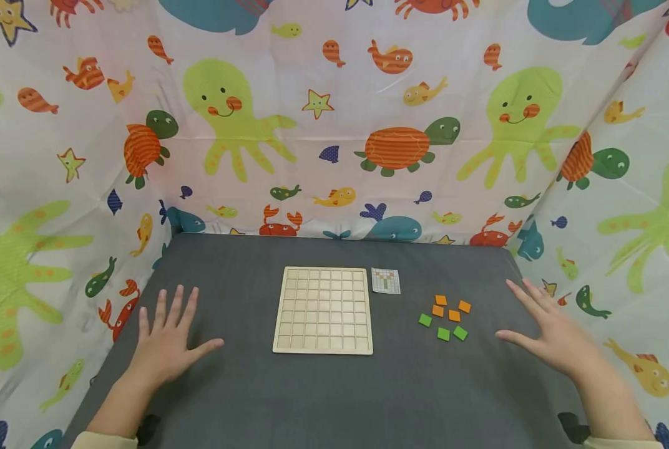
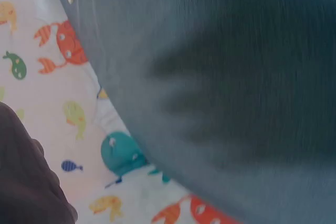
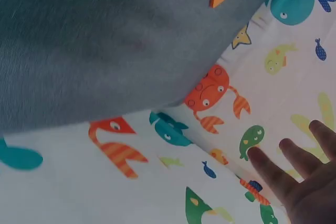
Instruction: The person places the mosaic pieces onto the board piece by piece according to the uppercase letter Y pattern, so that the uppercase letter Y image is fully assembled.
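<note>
Nearest are two pale sleeves, at the bottom edge; beyond them the left hand hangs over the left side of a dark grey table, fingers spread wide, thumb out towards the board, holding nothing; the right hand hangs at the right side, also spread wide and holding nothing, its thumb pointing towards the loose tiles; near that hand, well apart from it, lie three green tiles, and just behind them four orange tiles; between the hands, left of the tiles, a pale gridded board lies flat, its cells bare; just beside its far right corner lies a small patterned card; farthest, a sea-animal cloth hangs behind the table.
</note>
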A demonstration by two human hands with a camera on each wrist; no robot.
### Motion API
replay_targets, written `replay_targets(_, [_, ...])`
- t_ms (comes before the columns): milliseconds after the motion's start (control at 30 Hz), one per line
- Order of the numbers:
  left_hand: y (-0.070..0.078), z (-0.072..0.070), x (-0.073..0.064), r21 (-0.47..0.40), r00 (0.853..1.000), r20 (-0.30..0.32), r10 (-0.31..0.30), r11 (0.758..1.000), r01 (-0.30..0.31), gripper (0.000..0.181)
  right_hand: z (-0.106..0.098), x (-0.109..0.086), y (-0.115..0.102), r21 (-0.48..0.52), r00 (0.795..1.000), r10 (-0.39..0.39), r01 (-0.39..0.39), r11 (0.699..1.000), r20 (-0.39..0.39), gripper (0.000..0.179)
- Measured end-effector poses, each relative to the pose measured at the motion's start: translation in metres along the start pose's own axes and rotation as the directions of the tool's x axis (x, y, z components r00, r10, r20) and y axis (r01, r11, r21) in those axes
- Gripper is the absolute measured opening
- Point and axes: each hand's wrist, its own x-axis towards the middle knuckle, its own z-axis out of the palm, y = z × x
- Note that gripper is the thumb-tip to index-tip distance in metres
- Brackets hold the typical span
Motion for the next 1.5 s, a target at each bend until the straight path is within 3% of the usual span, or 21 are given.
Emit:
replay_targets(267, [0.016, 0.024, 0.006, -0.102, 1.000, 0.030, 0.001, 0.995, 0.002, 0.120, 0.022, 0.004, -0.005, 0.149, 0.990, -0.031, 0.051, 0.988, -0.138, 0.108])
replay_targets(400, [0.020, 0.031, 0.011, -0.126, 1.000, 0.015, 0.006, 0.992, -0.004, 0.119, 0.035, 0.006, -0.006, 0.136, 0.969, -0.093, 0.126, 0.983, -0.229, 0.109])
replay_targets(533, [0.025, 0.039, 0.016, -0.164, 0.999, 0.028, 0.017, 0.986, -0.012, 0.120, 0.048, 0.008, -0.004, 0.126, 0.955, -0.124, 0.163, 0.979, -0.270, 0.109])
replay_targets(767, [0.041, 0.052, 0.025, -0.237, 0.997, 0.063, 0.034, 0.971, -0.018, 0.125, 0.067, 0.010, -0.004, 0.174, 0.957, -0.085, 0.136, 0.975, -0.277, 0.109])
replay_targets(1067, [0.058, 0.068, 0.034, -0.233, 0.996, 0.068, 0.051, 0.972, -0.034, 0.128, 0.085, 0.012, -0.007, 0.231, 0.962, -0.055, 0.120, 0.965, -0.268, 0.106])
replay_targets(1233, [0.069, 0.076, 0.038, -0.274, 0.994, 0.088, 0.068, 0.961, -0.041, 0.130, 0.091, 0.016, -0.008, 0.242, 0.966, -0.034, 0.098, 0.965, -0.255, 0.101])
replay_targets(1500, [0.085, 0.083, 0.049, -0.304, 0.982, 0.165, 0.087, 0.952, -0.033, 0.142, 0.095, 0.019, -0.012, 0.250, 0.973, 0.003, 0.056, 0.967, -0.229, 0.091])
